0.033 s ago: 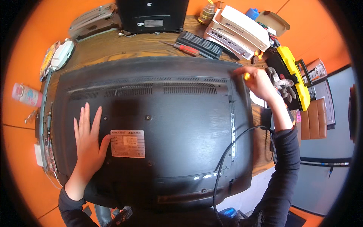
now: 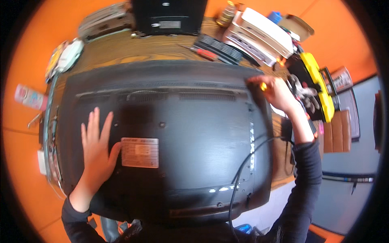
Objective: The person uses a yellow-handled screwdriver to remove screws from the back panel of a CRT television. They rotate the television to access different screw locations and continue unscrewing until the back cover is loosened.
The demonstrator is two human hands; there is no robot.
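The display (image 2: pixel 206 150) lies on the table (image 2: pixel 109 52), a screwdriver (image 2: pixel 206 54) behind it, a toolbox (image 2: pixel 320 87) to its right.

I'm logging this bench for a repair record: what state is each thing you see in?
Left hand: flat, fingers spread, on the black screen unit
Right hand: closed around the yellow-handled tool
Yellow-handled tool: gripped near the unit's far right corner
Black screen unit: lying vented side up
Cable: loosely curved across the unit's right side
Red screwdriver: lying down, not held
White devices: stacked
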